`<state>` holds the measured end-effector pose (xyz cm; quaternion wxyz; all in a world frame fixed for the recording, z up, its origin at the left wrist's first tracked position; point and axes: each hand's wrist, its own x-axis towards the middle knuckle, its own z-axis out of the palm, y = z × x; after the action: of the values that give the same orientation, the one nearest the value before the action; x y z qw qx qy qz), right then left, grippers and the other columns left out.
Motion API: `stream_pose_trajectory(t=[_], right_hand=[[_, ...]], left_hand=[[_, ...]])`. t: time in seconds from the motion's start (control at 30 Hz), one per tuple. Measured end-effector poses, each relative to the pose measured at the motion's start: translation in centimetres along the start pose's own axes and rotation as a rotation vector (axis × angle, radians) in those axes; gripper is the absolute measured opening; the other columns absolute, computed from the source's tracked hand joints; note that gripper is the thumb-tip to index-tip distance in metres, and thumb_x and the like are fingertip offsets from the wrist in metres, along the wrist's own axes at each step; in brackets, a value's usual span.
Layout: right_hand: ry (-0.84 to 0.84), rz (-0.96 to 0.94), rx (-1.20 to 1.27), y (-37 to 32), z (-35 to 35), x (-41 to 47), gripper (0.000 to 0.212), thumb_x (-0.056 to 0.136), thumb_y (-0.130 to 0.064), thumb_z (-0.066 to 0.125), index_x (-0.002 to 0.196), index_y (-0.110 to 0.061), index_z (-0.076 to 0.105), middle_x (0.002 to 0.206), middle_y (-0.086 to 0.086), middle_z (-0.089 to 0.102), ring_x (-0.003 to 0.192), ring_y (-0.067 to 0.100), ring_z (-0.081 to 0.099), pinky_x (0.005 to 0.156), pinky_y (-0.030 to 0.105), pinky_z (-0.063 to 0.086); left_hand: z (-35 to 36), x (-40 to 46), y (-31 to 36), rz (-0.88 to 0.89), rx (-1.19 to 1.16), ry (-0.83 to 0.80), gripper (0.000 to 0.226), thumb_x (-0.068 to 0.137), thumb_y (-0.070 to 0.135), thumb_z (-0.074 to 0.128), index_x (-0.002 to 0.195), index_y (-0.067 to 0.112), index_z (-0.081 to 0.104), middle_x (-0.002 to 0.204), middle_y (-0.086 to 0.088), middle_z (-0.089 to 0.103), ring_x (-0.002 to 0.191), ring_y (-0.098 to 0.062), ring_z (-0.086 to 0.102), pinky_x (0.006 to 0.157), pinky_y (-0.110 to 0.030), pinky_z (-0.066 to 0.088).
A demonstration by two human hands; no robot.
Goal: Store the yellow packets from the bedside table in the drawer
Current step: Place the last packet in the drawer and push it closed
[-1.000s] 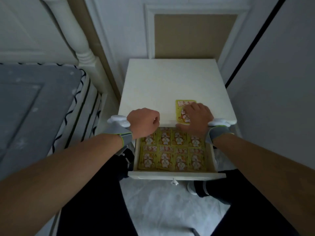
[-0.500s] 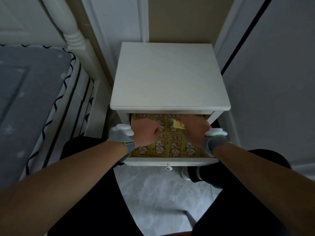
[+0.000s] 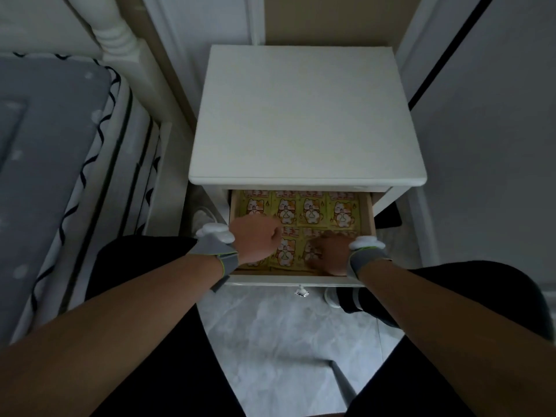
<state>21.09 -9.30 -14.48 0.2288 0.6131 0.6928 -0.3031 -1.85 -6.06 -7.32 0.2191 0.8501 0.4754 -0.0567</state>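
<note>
The white bedside table [image 3: 304, 115] has a bare top. Its drawer [image 3: 301, 279] is pulled out below the top and lined with rows of yellow packets [image 3: 311, 210] printed with a cartoon cat. My left hand [image 3: 255, 239] hovers as a closed fist over the drawer's left side, with nothing visible in it. My right hand [image 3: 331, 254] lies palm down on the packets at the drawer's front right, fingers pointing left and pressing on a packet. Both wrists wear grey bands.
A bed [image 3: 45, 145] with a grey cover and a white bedpost [image 3: 117, 31] stands close on the left. A pale wall panel [image 3: 496, 145] is close on the right. The drawer knob [image 3: 301, 293] faces me above the marble floor [image 3: 285, 341]. My knees flank the drawer.
My right hand took the last yellow packet off the table top and carried it down into the drawer's front right. The left fist stayed over the drawer. The camera tilted further down.
</note>
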Motion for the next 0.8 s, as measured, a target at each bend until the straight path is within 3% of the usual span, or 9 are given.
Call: stream_pose_trajectory(t=[0.13, 0.23, 0.33, 0.43, 0.53, 0.63, 0.73, 0.8], right_hand=[[0.011, 0.001, 0.004, 0.1, 0.7, 0.2, 0.079, 0.08, -0.079, 0.04, 0.146, -0.036, 0.042, 0.151, 0.002, 0.037, 0.133, 0.037, 0.041, 0.111, 0.048, 0.035], [0.026, -0.013, 0.041, 0.0, 0.3, -0.4, 0.082, 0.076, -0.081, 0.035, 0.144, -0.037, 0.044, 0.151, 0.002, 0.039, 0.132, 0.036, 0.044, 0.11, 0.047, 0.037], [0.115, -0.074, 0.071, -0.5, -1.2, -2.2, 0.067, 0.079, -0.073, 0.041, 0.132, -0.034, 0.056, 0.134, 0.0, 0.055, 0.118, 0.031, 0.056, 0.098, 0.043, 0.048], [0.135, -0.122, 0.095, -1.0, -3.0, -4.4, 0.041, 0.086, -0.056, 0.048, 0.092, -0.021, 0.07, 0.094, 0.002, 0.07, 0.085, 0.025, 0.065, 0.074, 0.034, 0.054], [0.041, -0.094, 0.192, -1.8, -3.6, -6.1, 0.043, 0.091, -0.047, 0.052, 0.072, -0.011, 0.065, 0.076, 0.006, 0.068, 0.066, 0.022, 0.062, 0.061, 0.03, 0.047], [-0.191, -0.044, 0.342, -2.4, -3.3, -7.5, 0.035, 0.09, -0.037, 0.058, 0.07, -0.009, 0.067, 0.068, 0.008, 0.072, 0.05, 0.017, 0.062, 0.053, 0.028, 0.053], [-0.195, -0.051, 0.309, -2.5, -2.7, -8.4, 0.035, 0.085, -0.038, 0.059, 0.071, -0.009, 0.073, 0.069, 0.007, 0.075, 0.052, 0.014, 0.066, 0.065, 0.029, 0.062], [-0.166, -0.049, 0.27, -2.6, -2.6, -8.5, 0.037, 0.082, -0.041, 0.06, 0.074, -0.009, 0.074, 0.067, 0.003, 0.074, 0.053, 0.012, 0.066, 0.069, 0.028, 0.062]], left_hand=[[0.4, 0.3, -0.1, -0.048, -0.046, -0.008, 0.027, 0.098, 0.034, 0.039, 0.09, 0.024, 0.064, 0.072, 0.002, 0.064, 0.061, -0.017, 0.06, 0.051, -0.031, 0.051], [0.3, 0.3, 0.1, -0.056, -0.073, -0.022, 0.026, 0.098, 0.034, 0.04, 0.091, 0.025, 0.063, 0.072, 0.003, 0.065, 0.06, -0.017, 0.061, 0.052, -0.034, 0.054], [-0.2, -0.2, 0.4, -0.048, -0.091, -0.029, 0.026, 0.098, 0.034, 0.04, 0.09, 0.027, 0.063, 0.07, 0.004, 0.064, 0.059, -0.016, 0.061, 0.051, -0.033, 0.053], [-0.6, -0.8, 0.8, -0.039, -0.089, -0.047, 0.029, 0.097, 0.036, 0.039, 0.085, 0.025, 0.063, 0.07, 0.003, 0.065, 0.06, -0.016, 0.062, 0.056, -0.037, 0.057], [-0.8, -1.7, 1.5, -0.036, -0.079, -0.164, 0.04, 0.095, 0.035, 0.039, 0.073, 0.011, 0.062, 0.066, -0.004, 0.064, 0.056, -0.019, 0.059, 0.062, -0.042, 0.058], [-0.4, -2.5, 2.9, -0.128, -0.185, -0.404, 0.043, 0.097, 0.036, 0.044, 0.074, 0.008, 0.068, 0.07, -0.004, 0.071, 0.054, -0.018, 0.065, 0.059, -0.03, 0.056], [0.4, -3.1, 4.3, -0.258, -0.208, -0.688, 0.032, 0.094, 0.032, 0.048, 0.073, 0.013, 0.061, 0.065, -0.001, 0.062, 0.05, -0.016, 0.056, 0.048, -0.024, 0.043], [0.7, -3.2, 4.5, -0.208, -0.096, -0.681, 0.036, 0.092, 0.034, 0.046, 0.069, 0.011, 0.059, 0.065, -0.005, 0.06, 0.054, -0.018, 0.052, 0.049, -0.027, 0.043]])
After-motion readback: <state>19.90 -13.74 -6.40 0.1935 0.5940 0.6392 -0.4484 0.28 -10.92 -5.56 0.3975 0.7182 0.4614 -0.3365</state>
